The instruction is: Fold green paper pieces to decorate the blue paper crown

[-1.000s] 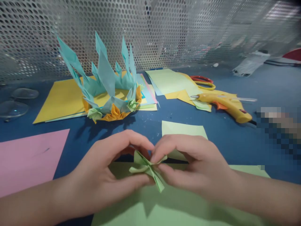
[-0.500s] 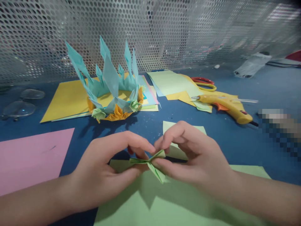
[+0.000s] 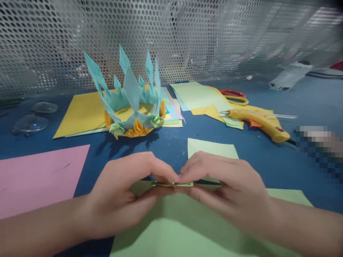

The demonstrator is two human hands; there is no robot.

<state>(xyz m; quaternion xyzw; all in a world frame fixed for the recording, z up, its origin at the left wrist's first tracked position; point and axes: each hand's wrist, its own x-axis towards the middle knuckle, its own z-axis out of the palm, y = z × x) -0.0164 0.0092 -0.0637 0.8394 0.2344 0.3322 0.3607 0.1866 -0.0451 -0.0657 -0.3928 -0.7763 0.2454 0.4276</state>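
Observation:
Between my two hands is a small folded piece of green paper (image 3: 184, 185), seen nearly edge-on as a thin flat strip. My left hand (image 3: 128, 194) pinches its left part between thumb and fingers. On the other side, my right hand (image 3: 227, 187) grips the right part the same way, and the fingertips of both hands meet at its middle. Below them lies a large green sheet (image 3: 187, 232). Partly behind my right hand is a smaller pale green sheet (image 3: 211, 147).
Beyond my hands stands a blue paper crown (image 3: 131, 89) with orange and green folded flowers. Stacked coloured paper (image 3: 72, 116), a yellow glue gun (image 3: 254, 119), scissors (image 3: 235, 97), eyeglasses (image 3: 32, 122) and a pink sheet (image 3: 40, 178) surround it. A perforated metal screen (image 3: 171, 39) closes off the back.
The green paper piece, earlier fanned out with a flap pointing down, is now pressed flat. My right hand's fingers have come down onto it. The view has shifted slightly.

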